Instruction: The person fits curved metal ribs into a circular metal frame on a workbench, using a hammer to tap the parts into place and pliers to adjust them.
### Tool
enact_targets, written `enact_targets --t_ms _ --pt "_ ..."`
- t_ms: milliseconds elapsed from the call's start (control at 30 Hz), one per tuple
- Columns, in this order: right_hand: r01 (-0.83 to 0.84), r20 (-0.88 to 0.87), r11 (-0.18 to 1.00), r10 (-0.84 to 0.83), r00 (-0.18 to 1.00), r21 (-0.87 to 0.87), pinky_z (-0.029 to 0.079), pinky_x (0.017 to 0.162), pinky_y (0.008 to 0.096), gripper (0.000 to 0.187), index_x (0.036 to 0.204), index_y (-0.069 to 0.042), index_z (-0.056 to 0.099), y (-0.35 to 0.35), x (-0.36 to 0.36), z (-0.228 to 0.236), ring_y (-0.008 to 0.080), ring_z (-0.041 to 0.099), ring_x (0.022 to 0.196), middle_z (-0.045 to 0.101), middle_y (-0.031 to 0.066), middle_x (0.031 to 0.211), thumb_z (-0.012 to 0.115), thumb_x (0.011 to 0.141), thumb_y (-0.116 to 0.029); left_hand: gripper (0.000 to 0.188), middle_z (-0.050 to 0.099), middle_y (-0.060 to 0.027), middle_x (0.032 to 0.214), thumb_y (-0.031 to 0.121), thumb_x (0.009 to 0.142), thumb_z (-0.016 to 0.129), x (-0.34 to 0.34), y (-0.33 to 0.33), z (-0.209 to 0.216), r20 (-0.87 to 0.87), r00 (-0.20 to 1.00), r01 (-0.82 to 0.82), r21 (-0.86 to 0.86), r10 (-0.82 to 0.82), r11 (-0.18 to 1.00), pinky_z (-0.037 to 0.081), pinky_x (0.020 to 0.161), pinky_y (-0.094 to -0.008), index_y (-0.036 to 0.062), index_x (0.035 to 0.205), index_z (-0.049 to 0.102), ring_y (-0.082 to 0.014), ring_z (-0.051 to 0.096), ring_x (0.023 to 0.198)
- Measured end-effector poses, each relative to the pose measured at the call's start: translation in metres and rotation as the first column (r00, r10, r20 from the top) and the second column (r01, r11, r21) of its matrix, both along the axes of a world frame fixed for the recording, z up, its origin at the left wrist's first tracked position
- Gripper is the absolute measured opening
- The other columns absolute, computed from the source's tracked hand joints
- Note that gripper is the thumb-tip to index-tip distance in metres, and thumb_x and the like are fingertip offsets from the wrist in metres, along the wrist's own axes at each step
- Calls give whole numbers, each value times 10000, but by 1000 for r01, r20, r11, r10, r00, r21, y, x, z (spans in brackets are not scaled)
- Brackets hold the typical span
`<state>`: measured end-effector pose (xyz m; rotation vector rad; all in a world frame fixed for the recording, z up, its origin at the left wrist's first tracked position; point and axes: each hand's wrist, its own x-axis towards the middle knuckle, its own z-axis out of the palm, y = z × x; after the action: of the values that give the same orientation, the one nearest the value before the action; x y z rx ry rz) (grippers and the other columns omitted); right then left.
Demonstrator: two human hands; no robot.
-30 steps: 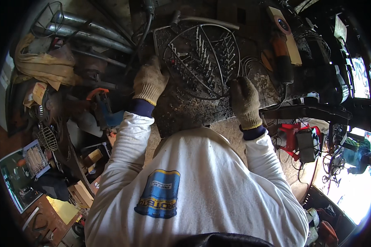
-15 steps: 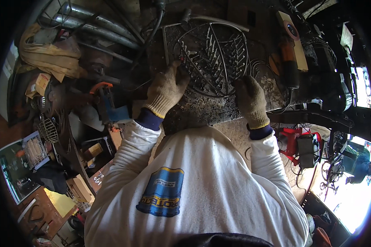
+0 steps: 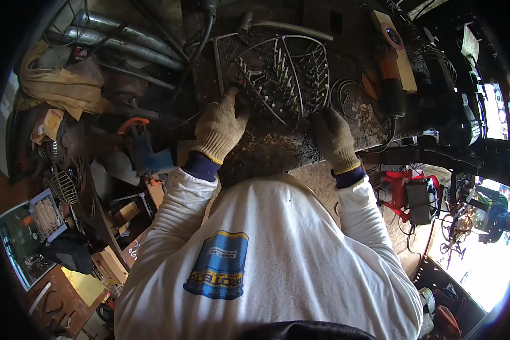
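A leaf-shaped metal frame, made of bent rod with a middle rib and rows of short metal pins inside, lies on the dark worktable. My left hand, in a beige knit glove, is closed at the frame's left edge; a small red spot shows by its fingertips. My right hand, gloved the same way with darkened fingers, closes at the frame's lower right edge. Shadow and the dark glove hide the exact grip of both hands. The lower end of the frame is hard to make out between them.
An orange and black angle grinder rests to the right beside a wooden board. Coiled wire lies near the frame. Beyond it is a curved metal tube. A blue clamp-like tool stands left; a red machine sits at right.
The frame has shifted a little, and its lower rim no longer shows clearly. My right hand has moved inward, closer to my left. The whole view has drifted slightly.
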<state>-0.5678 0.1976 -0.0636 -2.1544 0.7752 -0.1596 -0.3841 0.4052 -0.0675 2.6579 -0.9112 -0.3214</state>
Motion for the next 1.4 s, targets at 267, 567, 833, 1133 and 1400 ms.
enact_targets --t_ms 267,567,833,1133,1400 --pt "108 -148 989 -93 985 97 504 876 518 310 1064 -86 661 1 6 6 478 633 1096 698 239 1063 563 990 -371 550 702 -215 1214 358 923 716 -1 -4 5 14 1000 -2 -5 2 1000 578 885 -492 79 1375 575 -424 701 1037" --pt "82 45 991 -87 995 104 517 725 394 272 1005 -34 654 0 2 -15 226 686 795 697 120 841 568 1021 -292 554 712 -234 1158 363 916 723 -2 -4 3 56 998 22 30 -23 999 582 874 -489 78 1367 577 -424 701 1035" --pt "114 -83 982 -102 991 148 510 885 520 341 1088 -81 668 1 2 -1 460 649 1088 704 229 1068 555 998 -389 442 726 -201 1135 364 949 694 0 -3 26 48 999 24 -7 -24 1000 594 835 -464 89 1290 637 -394 720 993" --pt "85 -103 991 -74 992 105 514 867 522 327 1080 -80 673 -3 4 2 462 653 1070 710 222 1049 560 993 -374 329 765 -80 1006 341 1045 618 63 -45 24 317 943 246 -468 -99 849 561 774 -372 67 1206 702 -231 743 952" --pt "13 -123 999 -18 992 -42 517 873 523 343 1094 -77 685 -3 7 1 457 656 1071 710 226 1069 559 994 -379 333 738 16 1046 322 1068 590 105 -46 23 -416 858 41 -529 -300 848 481 866 -260 48 1193 733 -98 625 967"
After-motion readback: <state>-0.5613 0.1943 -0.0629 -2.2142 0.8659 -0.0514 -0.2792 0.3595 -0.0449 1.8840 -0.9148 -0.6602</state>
